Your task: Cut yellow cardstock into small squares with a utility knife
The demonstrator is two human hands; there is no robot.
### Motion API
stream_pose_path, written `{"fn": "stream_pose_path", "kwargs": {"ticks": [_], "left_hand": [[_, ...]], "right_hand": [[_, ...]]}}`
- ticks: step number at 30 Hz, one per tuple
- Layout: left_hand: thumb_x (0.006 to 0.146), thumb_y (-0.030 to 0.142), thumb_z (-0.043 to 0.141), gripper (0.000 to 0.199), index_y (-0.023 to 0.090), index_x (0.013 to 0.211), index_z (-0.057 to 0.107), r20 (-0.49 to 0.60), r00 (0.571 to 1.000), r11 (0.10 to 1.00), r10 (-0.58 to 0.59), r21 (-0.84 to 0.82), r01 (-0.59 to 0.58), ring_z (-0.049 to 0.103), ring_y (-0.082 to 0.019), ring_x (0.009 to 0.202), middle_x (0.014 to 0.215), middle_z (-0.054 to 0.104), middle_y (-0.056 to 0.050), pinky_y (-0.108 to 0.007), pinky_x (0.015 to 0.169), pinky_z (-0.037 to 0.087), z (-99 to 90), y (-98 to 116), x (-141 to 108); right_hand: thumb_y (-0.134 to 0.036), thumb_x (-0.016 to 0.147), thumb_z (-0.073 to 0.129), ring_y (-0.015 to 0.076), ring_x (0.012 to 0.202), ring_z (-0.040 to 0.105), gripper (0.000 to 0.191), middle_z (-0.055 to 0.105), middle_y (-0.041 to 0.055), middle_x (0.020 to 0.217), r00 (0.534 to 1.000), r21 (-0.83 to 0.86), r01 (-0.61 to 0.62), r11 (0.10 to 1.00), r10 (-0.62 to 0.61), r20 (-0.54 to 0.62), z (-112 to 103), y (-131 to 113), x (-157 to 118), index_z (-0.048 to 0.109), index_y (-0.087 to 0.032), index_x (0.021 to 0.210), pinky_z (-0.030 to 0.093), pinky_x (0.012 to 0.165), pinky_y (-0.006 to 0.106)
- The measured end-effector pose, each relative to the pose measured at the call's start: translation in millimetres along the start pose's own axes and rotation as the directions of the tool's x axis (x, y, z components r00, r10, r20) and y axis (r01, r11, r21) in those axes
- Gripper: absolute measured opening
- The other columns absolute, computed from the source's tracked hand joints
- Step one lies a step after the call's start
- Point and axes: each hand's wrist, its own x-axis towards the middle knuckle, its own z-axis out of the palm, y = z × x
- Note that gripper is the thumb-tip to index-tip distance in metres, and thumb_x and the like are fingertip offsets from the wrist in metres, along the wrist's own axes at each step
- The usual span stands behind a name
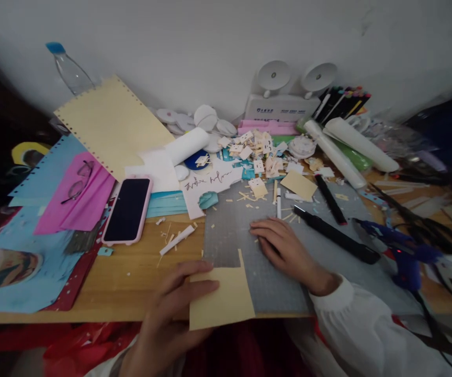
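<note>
My left hand (171, 303) is closed on a pale yellow sheet of paper (228, 303) at the table's front edge, thumb beneath and fingers on top. A narrow strip sticks up from the sheet's upper right corner. My right hand (283, 248) rests on the grey cutting mat (257, 285), fingers stretched out and palm down; nothing shows in it. Right of it lies a black utility knife (336, 233), blade pointing up and left. A black marker (330, 199) and a smaller yellow paper piece (298, 185) lie beyond.
A blue glue gun (402, 256) with a cable lies at the right. Small paper figures (263, 146) are heaped at the back. On the left are a phone (127, 209), eyeglasses (80, 183), a paper cup (6, 266) and coloured sheets. A bottle (71, 70) stands behind them.
</note>
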Motion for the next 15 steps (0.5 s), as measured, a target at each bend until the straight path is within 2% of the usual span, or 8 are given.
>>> {"fn": "stream_pose_path", "kwargs": {"ticks": [3,7,11,15], "left_hand": [[0.074,0.039,0.08,0.041,0.025,0.111,0.068,0.003,0.999,0.999,0.033,0.022,-0.033,0.067,-0.023,0.102,0.116,0.065,-0.009,-0.03,0.083,0.058,-1.9,9.6,-3.3],[0.074,0.048,0.077,0.043,0.026,0.11,0.069,-0.004,0.999,0.998,0.045,0.047,-0.045,0.068,-0.025,0.1,0.113,0.068,-0.01,-0.031,0.08,0.058,-3.8,21.2,-10.3],[0.077,0.05,0.075,0.044,0.026,0.112,0.068,-0.025,0.999,0.998,0.033,0.048,-0.031,0.067,-0.025,0.101,0.115,0.066,-0.011,-0.031,0.079,0.058,-2.0,28.2,-21.1],[0.077,0.042,0.077,0.045,0.025,0.116,0.064,-0.022,1.0,0.997,0.011,0.08,-0.009,0.065,-0.025,0.105,0.12,0.062,-0.011,-0.031,0.083,0.057,2.3,32.6,-28.0]], "right_hand": [[-0.014,0.092,0.046,0.0205,0.112,0.06,0.025,0.065,0.0092,0.12,1.0,0.019,0.002,1.0,-0.002,-0.023,0.5,1.7,0.9,0.06,-0.022,0.111,0.049,0.096,0.044],[-0.013,0.09,0.046,0.0209,0.109,0.062,0.026,0.066,0.0091,0.118,0.998,0.029,0.013,1.0,-0.011,-0.06,1.6,2.4,1.6,0.063,-0.022,0.108,0.05,0.093,0.042],[-0.012,0.089,0.046,0.0217,0.107,0.063,0.026,0.067,0.0097,0.115,0.997,0.035,0.024,0.999,-0.021,-0.079,2.3,1.9,2.2,0.064,-0.022,0.106,0.05,0.092,0.043],[-0.011,0.089,0.046,0.0221,0.107,0.063,0.025,0.068,0.0096,0.114,0.996,0.04,0.029,0.999,-0.026,-0.085,1.7,1.0,3.1,0.064,-0.021,0.105,0.05,0.091,0.043]]}}
